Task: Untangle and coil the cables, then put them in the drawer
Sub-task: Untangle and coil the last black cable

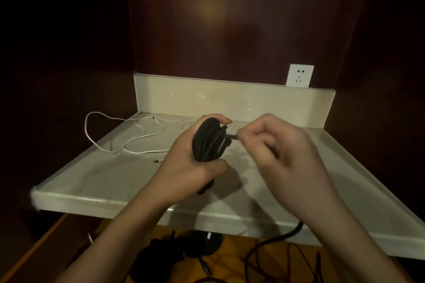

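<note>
Above the pale shelf, near its middle, your left hand grips a coiled black cable, fingers curled over the top of the bundle and thumb pressed against its lower side. Your right hand sits just beside the coil, fingers drawn together and pinching the cable's free end (the tip itself is too blurred to identify). Item two: a white cable lying loose and uncoiled on the shelf's back-left part, one loop hanging over the left edge. Item three: more black cables in a dark heap below the shelf's front lip, on a brown wooden surface. Fixture: a white wall socket on the dark panel behind the shelf's upstand.
</note>
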### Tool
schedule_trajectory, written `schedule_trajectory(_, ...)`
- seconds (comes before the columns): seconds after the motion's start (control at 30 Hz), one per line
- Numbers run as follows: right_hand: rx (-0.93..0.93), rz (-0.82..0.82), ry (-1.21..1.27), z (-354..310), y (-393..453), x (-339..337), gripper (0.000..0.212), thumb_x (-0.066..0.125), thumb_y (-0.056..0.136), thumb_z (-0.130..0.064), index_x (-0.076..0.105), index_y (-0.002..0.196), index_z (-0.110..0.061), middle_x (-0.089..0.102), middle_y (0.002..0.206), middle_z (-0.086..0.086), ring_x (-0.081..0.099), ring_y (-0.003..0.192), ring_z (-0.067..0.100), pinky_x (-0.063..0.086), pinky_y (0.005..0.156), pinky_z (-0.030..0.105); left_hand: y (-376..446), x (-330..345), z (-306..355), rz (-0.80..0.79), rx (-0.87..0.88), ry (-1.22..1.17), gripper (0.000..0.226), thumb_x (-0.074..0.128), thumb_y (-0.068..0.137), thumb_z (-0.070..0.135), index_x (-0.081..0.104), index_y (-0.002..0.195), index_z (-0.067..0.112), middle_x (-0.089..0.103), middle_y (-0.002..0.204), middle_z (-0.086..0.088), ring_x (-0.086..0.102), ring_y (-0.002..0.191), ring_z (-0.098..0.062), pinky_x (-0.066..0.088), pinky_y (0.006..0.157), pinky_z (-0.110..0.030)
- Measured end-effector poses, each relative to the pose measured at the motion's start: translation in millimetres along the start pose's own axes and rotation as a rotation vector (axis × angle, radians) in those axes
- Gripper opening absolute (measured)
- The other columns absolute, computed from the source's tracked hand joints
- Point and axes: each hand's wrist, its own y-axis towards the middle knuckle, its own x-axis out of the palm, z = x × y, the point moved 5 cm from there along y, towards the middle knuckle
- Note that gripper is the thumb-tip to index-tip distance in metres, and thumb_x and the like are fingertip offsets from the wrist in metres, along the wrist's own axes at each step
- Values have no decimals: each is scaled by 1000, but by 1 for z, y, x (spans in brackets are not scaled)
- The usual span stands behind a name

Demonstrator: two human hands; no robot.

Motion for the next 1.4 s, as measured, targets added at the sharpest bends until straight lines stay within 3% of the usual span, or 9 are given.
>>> schedule_trajectory(0.07, 107, 110, 126, 13, 8, -10, 21, 57, 97, -25, 65, 84, -11, 40, 48, -6, 34, 44, 5, 28, 45, 19, -2, -2, 1, -27, 35, -2, 68, 61, 65, 0, 58, 125, 32, 59, 77, 5, 50, 56, -8, 43, 53, -24)
schedule_trajectory(0.17, 256, 181, 300, 33, 10, -13, 27, 55, 98, -27, 65, 87, -4, 36, 55, 0, 29, 48, 10, 25, 44, 22, -4, -4, -2, -131, 57, -141, 81, 59, 67, -6, 53, 137, 34, 59, 91, -13, 54, 71, -17, 46, 64, -26)
schedule_trajectory(0.47, 200, 249, 266, 49, 21, -21, 25, 56, 100, -22, 67, 86, -4, 32, 45, -4, 21, 43, 9, 20, 41, 19, -10, 4, -15, -551, -16, -886, 61, 59, 69, 2, 49, 130, 2, 60, 97, -15, 57, 77, -22, 44, 68, -29)
schedule_trajectory(0.57, 160, 80, 218, 42, 22, -21, 20, 61, 94, -26, 70, 88, -9, 38, 51, 4, 27, 48, 11, 23, 44, 18, -9, 3, -21, -543, -54, -958, 64, 66, 67, 9, 47, 128, 6, 54, 96, -15, 48, 74, -23, 25, 67, -39)
schedule_trajectory(0.83, 180, -153, 321, 33, -5, -11, 14, 53, 97, -22, 59, 93, -10, 38, 51, 2, 31, 44, 8, 27, 42, 17, -8, -12, -30, -215, -68, -703, 79, 59, 55, 12, 45, 133, 5, 67, 96, -15, 55, 72, -24, 50, 64, -29)
schedule_trajectory(1.13, 6, -9, 130, 13, -18, 25, 14, 50, 101, -30, 58, 92, -24, 56, 55, -7, 52, 50, 8, 40, 49, 28, -1, 6, -9, -35, 96, -36, 69, 66, 73, -1, 52, 135, 27, 61, 92, -15, 60, 76, -28, 48, 69, -30)
schedule_trajectory(1.23, 4, -43, 202, 13, -33, 45, 25, 42, 102, -36, 56, 123, -35, 58, 68, -21, 62, 69, 0, 41, 61, 10, -1, 3, -6, 18, 88, -161, 70, 62, 71, -2, 50, 136, 22, 60, 79, 8, 57, 69, -6, 47, 64, -16)
schedule_trajectory(1.33, 9, -134, 244, 18, -45, 60, 45, 35, 97, -49, 32, 141, -59, 54, 78, -32, 59, 84, -11, 40, 75, 5, -3, -1, -14, -28, 6, -372, 76, 69, 67, 8, 52, 139, 28, 60, 95, -6, 59, 78, -14, 49, 65, -22)
schedule_trajectory(1.4, -11, -104, 273, 18, -47, 61, 42, 43, 100, -41, 42, 140, -54, 55, 75, -33, 58, 79, -11, 39, 72, 3, -6, 2, -22, -49, -33, -494, 77, 73, 65, 16, 55, 139, 29, 57, 99, -11, 56, 80, -18, 49, 65, -24)
